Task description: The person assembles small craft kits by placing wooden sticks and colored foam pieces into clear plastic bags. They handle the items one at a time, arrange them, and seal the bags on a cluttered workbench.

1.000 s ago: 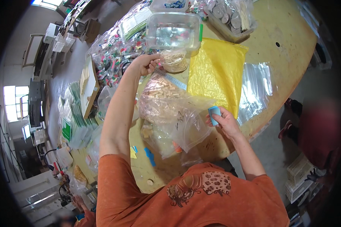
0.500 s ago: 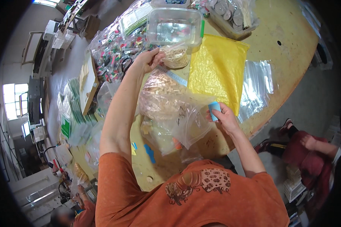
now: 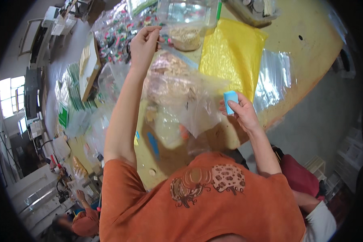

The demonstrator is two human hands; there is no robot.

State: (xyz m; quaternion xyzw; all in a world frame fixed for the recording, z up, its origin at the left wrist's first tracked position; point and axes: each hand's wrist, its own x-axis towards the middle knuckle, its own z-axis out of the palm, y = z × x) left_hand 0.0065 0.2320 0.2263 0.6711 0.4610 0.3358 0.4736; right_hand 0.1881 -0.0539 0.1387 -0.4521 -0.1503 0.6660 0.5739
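Note:
My right hand (image 3: pixel 243 111) grips a small light blue block (image 3: pixel 230 102), thumb on its front face; whether it is one piece or a stack of slips I cannot tell. At the far left of centre is my left hand (image 3: pixel 144 45), its thumb and fingers pinched together. What sits in that pinch, if anything, is too small to make out. Just right of it lies a clear bag of small beige pieces (image 3: pixel 185 38). Closer to me a larger clear bag of beige wooden pieces (image 3: pixel 169 80) spreads over the table, its loose plastic mouth reaching toward my right hand.
A yellow padded envelope (image 3: pixel 232 56) and flat clear bags (image 3: pixel 275 78) lie to the right. Beyond stand a clear plastic box (image 3: pixel 187 14) and a tub (image 3: pixel 252 12). Many small colourful packets (image 3: pixel 113 38) are heaped at far left. Other people sit at lower left and lower right.
The whole view has shifted, so the table sits higher. My left hand has moved left, away from the small bag of beige pieces. My right hand still holds the blue block. The person at right has shifted.

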